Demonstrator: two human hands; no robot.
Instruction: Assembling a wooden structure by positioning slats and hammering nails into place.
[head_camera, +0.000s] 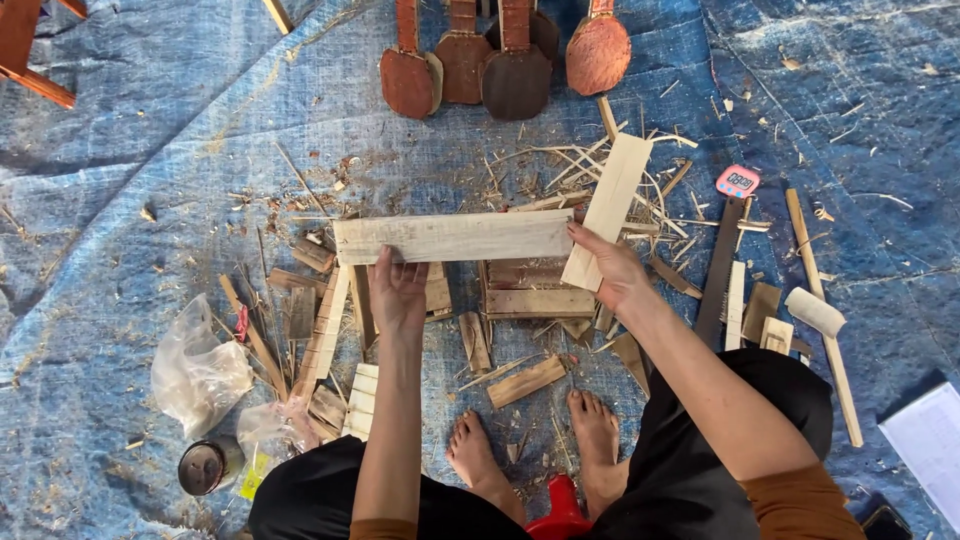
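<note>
Over the blue tarp (150, 130), seen from your head camera, you hold a long pale plank (455, 237) level and crosswise in front of you. Your left hand (397, 290) grips it from below near the middle, the fingers curled up onto its lower edge and pressed against the wood; the plank runs out well past that hand to the left. Your right hand (612, 265) meets the plank's right end, the fingertips touching its corner. That same hand pinches a shorter pale board (608, 210), which stands tilted, its lower end in your grip and its upper end leaning away to the right. The two pieces touch where the plank's right end meets the board's long edge.

Below the plank lie wood offcuts (525, 300) and splinters, spread between your hands and your bare feet (590, 430). Four reddish-brown carved paddle-shaped pieces (515, 70) sit in a row at the top. To your right lie a dark saw (718, 275), a small pink timer (737, 181) just beyond its tip, and a long stick (822, 300). To your left sit a crumpled plastic bag (197, 370) and a round tin (205, 466).
</note>
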